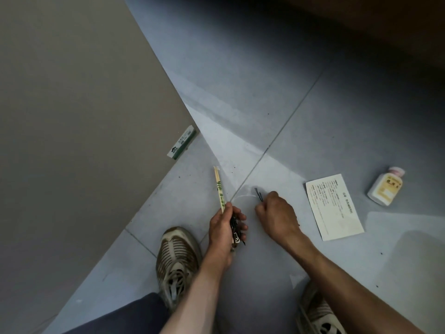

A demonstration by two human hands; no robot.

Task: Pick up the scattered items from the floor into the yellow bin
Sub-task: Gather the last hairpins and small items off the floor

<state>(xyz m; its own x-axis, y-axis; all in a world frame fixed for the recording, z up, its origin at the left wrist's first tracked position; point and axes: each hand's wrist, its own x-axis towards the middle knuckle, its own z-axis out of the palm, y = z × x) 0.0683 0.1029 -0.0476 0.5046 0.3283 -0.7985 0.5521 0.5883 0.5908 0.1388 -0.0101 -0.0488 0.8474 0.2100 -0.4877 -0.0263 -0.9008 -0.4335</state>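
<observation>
Right hand point(277, 214) pinches dark hairpins point(259, 195) just above the floor point(313, 116), long axis pointing away from the person. Left hand point(225, 225) grips chopsticks point(219, 189) and more pins. Leaflet point(333, 206) and bottle point(386, 186) lie rightward, nearer the right hand; yellow bin unseen.

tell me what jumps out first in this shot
Two hands low in the middle: the left hand grips wrapped chopsticks plus a bundle of dark hairpins, and the right hand pinches another hairpin. To the right on the grey floor lie a printed leaflet and a white bottle.
</observation>
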